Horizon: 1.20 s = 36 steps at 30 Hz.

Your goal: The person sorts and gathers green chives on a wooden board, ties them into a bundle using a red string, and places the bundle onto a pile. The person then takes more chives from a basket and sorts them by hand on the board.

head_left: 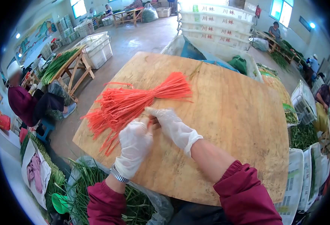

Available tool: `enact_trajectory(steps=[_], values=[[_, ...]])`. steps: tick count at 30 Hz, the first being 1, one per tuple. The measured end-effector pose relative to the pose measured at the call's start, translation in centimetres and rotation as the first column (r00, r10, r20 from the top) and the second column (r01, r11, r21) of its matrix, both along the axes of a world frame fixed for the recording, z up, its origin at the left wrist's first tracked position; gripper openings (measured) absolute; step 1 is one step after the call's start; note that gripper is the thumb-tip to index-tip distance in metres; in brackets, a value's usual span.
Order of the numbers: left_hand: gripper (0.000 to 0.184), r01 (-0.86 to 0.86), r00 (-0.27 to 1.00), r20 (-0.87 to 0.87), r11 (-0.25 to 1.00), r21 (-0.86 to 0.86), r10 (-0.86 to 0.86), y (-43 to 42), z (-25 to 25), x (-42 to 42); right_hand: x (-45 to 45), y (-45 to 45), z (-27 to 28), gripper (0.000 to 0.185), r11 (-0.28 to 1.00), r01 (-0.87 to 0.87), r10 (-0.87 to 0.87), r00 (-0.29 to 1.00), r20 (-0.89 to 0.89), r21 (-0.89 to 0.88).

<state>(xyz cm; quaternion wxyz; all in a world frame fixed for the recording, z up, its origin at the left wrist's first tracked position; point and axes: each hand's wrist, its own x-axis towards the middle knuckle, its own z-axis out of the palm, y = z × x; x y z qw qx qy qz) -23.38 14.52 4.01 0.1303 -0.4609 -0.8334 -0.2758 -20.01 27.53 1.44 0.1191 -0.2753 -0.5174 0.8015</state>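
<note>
A bundle of red plastic strips (129, 103) lies on the wooden tabletop (225, 131), gathered tight near its right end and fanned out at both ends. Just below the bundle my two hands meet, both in thin whitish gloves. My left hand (134, 140), with a metal watch band at the wrist, is closed and slightly blurred beside the lower strips. My right hand (175, 129) has its fingers curled in against the left fingertips, close to the bundle's underside. What the fingers pinch, if anything, is hidden between them.
Green stalks (86, 187) in a plastic bag stand below the table's left edge. Stacked white crates (217, 26) rise beyond the far edge, with more crates (294, 183) at the right. A person in a white cap (20, 93) sits at the left beside a bench of greens (58, 67).
</note>
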Motion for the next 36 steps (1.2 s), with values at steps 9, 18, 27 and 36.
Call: enact_trajectory(steps=[9,18,27,36], values=[[0.041,-0.043,0.754,-0.657,0.998,-0.045,0.003,2.4,-1.4,-8.3,1.2,2.0,-1.2,0.016,0.999,-0.005,0.003,0.999,0.037,0.051],[0.041,-0.352,0.861,-0.462,0.904,-0.241,0.212,9.9,-5.5,-12.2,10.8,-0.2,5.1,0.015,0.951,-0.191,0.136,0.965,0.226,0.242],[0.047,-0.334,0.813,-0.533,0.938,-0.099,0.233,8.8,-2.4,-5.8,36.7,3.4,6.9,0.012,0.534,0.837,-0.845,0.528,-0.083,-0.116],[0.034,0.343,0.939,-0.015,0.936,-0.081,-0.345,1.9,0.6,10.0,39.1,3.2,-2.9,0.011,0.37,0.776,-0.907,0.421,-0.018,-0.511]])
